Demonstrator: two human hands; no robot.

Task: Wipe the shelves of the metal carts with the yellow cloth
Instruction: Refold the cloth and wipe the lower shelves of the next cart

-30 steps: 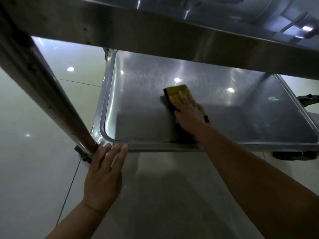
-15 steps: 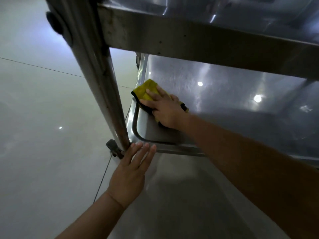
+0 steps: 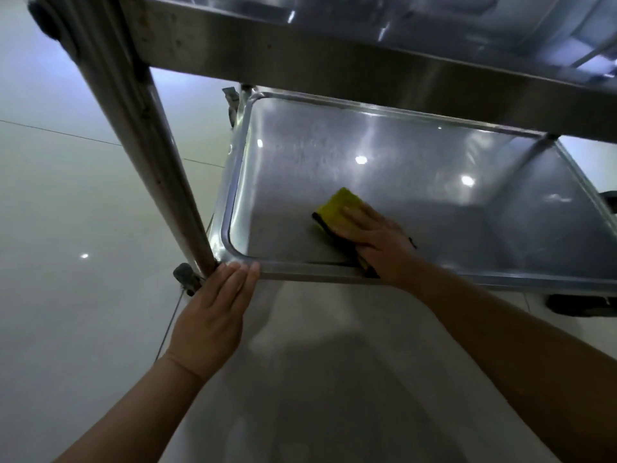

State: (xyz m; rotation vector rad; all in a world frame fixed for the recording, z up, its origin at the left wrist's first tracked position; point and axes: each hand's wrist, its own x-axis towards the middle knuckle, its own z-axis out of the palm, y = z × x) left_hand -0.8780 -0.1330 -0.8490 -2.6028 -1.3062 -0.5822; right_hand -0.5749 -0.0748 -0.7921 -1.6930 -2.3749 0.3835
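Right hand (image 3: 377,240) lies flat, fingers straight, pressing the yellow cloth (image 3: 339,208) onto the lower shelf (image 3: 434,195) of the metal cart, near its front rim. Cloth sticks out beyond the fingertips, rest hidden under the palm. Left hand (image 3: 213,315), fingers straight and together, touches the shelf's front-left corner beside the upright post (image 3: 140,135).

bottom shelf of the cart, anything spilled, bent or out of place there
Nothing stands out. The bottom shelf shows only light scuffing and lamp reflections, with no spill or dent visible. The right hand presses the yellow cloth flat near the front rim, and the left hand rests on the front corner.
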